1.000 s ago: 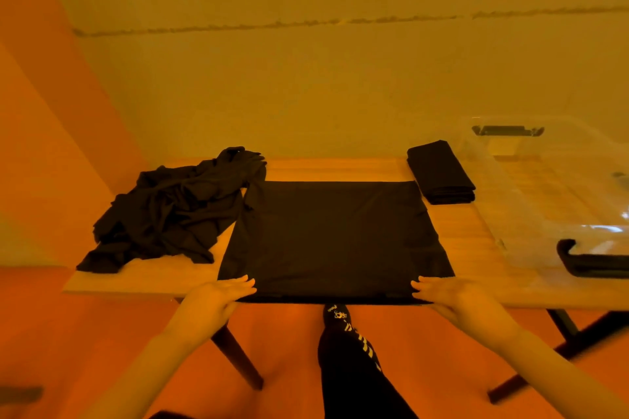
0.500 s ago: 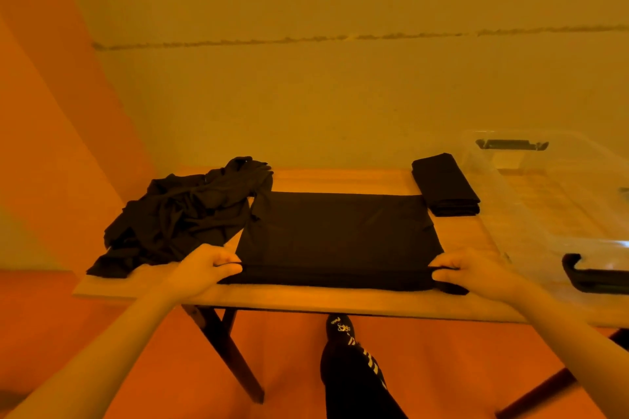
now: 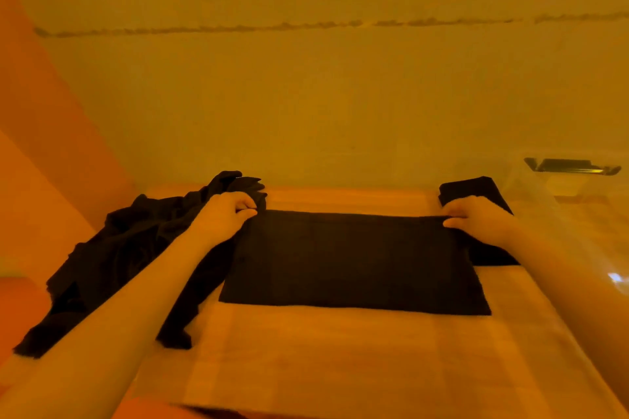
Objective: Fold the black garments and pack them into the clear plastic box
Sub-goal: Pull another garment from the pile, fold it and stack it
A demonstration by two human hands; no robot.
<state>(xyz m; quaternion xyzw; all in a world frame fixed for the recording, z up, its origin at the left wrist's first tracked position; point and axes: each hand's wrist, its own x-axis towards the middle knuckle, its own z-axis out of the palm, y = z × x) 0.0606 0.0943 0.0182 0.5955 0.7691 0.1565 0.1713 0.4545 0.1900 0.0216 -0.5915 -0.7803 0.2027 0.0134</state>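
A flat black garment (image 3: 354, 262) lies in the middle of the wooden table (image 3: 340, 360). The left hand (image 3: 223, 213) pinches its far left corner, and the right hand (image 3: 476, 218) pinches its far right corner. The clear plastic box (image 3: 575, 201) sits at the far right.

dim amber cast | soft, slightly blurred | wide-angle bend (edges) | glare on clear plastic box (image 3: 612, 277)

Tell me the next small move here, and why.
Probably let go and smooth the fold flat. Both hands, left and right, pinch the garment at its far corners, and its doubled edges look lined up on the table, so the fold seems laid.
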